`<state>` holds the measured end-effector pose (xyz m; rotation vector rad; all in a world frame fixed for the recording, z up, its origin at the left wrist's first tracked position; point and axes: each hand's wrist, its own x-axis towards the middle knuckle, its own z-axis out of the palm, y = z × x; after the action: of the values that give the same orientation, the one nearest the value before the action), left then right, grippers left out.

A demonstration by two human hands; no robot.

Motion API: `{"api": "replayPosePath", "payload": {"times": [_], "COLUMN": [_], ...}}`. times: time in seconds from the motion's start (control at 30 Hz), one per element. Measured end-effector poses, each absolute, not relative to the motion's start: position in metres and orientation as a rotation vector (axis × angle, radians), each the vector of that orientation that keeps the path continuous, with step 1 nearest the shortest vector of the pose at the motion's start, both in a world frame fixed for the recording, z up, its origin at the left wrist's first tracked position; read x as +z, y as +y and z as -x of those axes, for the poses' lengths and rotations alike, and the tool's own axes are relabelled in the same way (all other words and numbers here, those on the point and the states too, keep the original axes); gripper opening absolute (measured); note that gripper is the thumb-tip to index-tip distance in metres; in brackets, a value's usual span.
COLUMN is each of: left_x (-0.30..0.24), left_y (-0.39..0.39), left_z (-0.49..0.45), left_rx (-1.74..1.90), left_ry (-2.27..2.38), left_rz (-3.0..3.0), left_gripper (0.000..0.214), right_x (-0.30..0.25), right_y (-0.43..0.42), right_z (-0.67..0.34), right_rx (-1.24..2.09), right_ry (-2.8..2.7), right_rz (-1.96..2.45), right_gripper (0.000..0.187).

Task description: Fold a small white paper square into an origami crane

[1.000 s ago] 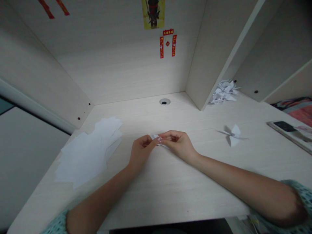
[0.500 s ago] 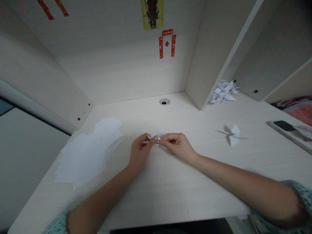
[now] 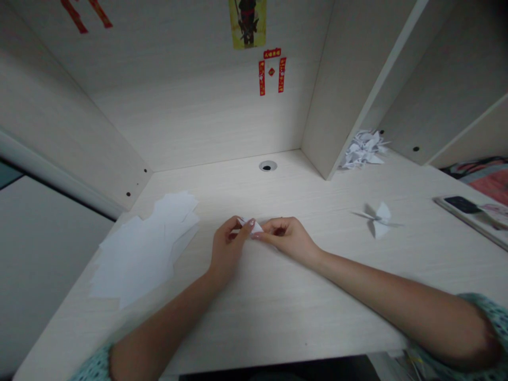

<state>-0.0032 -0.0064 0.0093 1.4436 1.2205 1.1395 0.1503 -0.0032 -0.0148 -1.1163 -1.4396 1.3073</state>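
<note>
Both my hands meet at the middle of the pale wooden desk [image 3: 278,307]. My left hand [image 3: 228,248] and my right hand [image 3: 288,236] pinch a small folded white paper piece [image 3: 252,226] between their fingertips, just above the desk top. Most of the paper is hidden by my fingers. A finished white paper crane [image 3: 379,218] sits on the desk to the right of my right hand, apart from it.
A loose stack of white paper sheets [image 3: 143,248] lies at the left. A heap of folded paper cranes [image 3: 363,149] sits in the shelf nook at the back right. A phone [image 3: 462,203] lies at the far right edge. A cable hole [image 3: 268,166] is at the back.
Both hands shifted slightly left and closer together; the folded paper now shows as a small point between the fingertips instead of a longer strip.
</note>
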Motion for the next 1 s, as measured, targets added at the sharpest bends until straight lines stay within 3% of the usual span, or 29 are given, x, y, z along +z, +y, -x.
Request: {"api": "replayPosePath", "payload": {"times": [0.2,0.3,0.47,0.67,0.87,1.0], "left_x": [0.007,0.005,0.003,0.003,0.004,0.003], "left_y": [-0.006,-0.004,-0.003,-0.002,0.004,0.005], "left_z": [0.004,0.005,0.004,0.003,0.006,0.007], "left_rx": [1.136,1.118,1.086,1.076,1.197,1.197], "left_ry": [1.216,1.236,1.287,1.216,1.144,1.147], "left_rz": [-1.458,-1.474,-1.408,-1.364,-1.086,-1.063], "left_gripper": [0.026,0.023,0.036,0.024,0.024,0.027], "right_x": [-0.012,-0.008,-0.005,-0.009,-0.004,-0.004], "right_y": [-0.005,-0.004,-0.001,0.000,-0.001,0.000], "right_z": [-0.151,-0.156,-0.167,-0.171,-0.167,-0.168], "right_rx": [1.187,0.939,0.432,0.016,0.067,0.242], "right_ry": [-1.501,-1.622,-1.886,-2.054,-2.287,-2.235], "right_rz": [1.161,1.184,1.191,1.055,0.808,0.713], "right_gripper": [0.031,0.025,0.016,0.027,0.047,0.038]}}
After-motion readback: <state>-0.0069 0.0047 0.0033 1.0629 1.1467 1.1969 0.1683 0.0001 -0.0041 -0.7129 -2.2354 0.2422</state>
